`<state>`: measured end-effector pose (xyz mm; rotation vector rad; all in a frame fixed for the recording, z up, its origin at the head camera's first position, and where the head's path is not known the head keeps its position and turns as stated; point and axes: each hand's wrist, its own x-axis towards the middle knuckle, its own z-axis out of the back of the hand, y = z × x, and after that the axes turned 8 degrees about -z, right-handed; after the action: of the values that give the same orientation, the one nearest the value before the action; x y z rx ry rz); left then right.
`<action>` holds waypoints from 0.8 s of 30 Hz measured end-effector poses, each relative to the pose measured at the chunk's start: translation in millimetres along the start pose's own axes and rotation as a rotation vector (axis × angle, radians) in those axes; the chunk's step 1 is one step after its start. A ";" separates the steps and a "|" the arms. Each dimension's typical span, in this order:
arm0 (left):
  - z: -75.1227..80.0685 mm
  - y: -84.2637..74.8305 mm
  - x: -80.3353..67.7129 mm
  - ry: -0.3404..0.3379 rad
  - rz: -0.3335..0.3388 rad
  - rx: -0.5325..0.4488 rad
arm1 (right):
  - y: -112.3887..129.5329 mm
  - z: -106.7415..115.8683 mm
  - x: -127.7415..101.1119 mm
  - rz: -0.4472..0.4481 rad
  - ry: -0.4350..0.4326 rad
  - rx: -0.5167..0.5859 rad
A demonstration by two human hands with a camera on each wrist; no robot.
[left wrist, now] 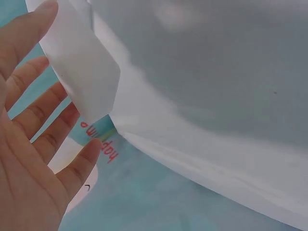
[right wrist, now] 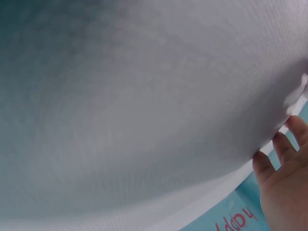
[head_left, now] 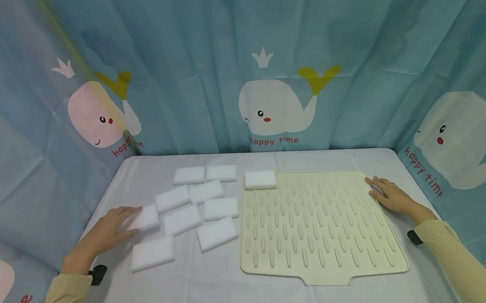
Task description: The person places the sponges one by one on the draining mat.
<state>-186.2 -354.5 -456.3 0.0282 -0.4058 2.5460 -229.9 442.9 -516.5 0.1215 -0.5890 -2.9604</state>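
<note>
A cream ribbed mat (head_left: 318,223) lies on the right half of the white-clothed table (head_left: 205,295). One white sponge block (head_left: 260,179) sits on the mat's far left corner. Several more white blocks lie in a loose group (head_left: 195,207) left of the mat. My left hand (head_left: 130,215) lies with straight fingers on the leftmost block (head_left: 148,218). In the left wrist view that block (left wrist: 82,67) sits between the thumb and the spread fingers (left wrist: 57,125). My right hand (head_left: 375,187) rests flat at the mat's right edge, and its fingertips (right wrist: 284,144) touch the cloth.
Blue whale-print curtains (head_left: 268,58) close in the table at the back and on both sides. The nearest blocks (head_left: 152,253) (head_left: 217,233) lie toward the front left. Bare cloth runs along the table's front edge, in front of the mat.
</note>
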 end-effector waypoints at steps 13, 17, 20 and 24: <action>0.2 -10.8 24.3 -0.019 -0.057 0.011 | -0.8 1.5 -1.2 -0.003 0.018 0.010; -1.6 -15.2 34.6 -0.019 -0.080 0.003 | -1.6 0.8 -0.5 -0.006 0.020 0.009; -4.2 -17.7 42.6 -0.019 -0.102 0.004 | -1.9 0.4 -0.1 -0.008 0.020 0.008; -7.7 -20.3 53.5 -0.001 -0.114 0.010 | -2.0 0.0 0.2 0.000 0.015 0.007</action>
<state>-220.2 -307.9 -452.4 0.0554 -0.3809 2.4355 -230.3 444.6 -517.2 0.1450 -0.5975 -2.9552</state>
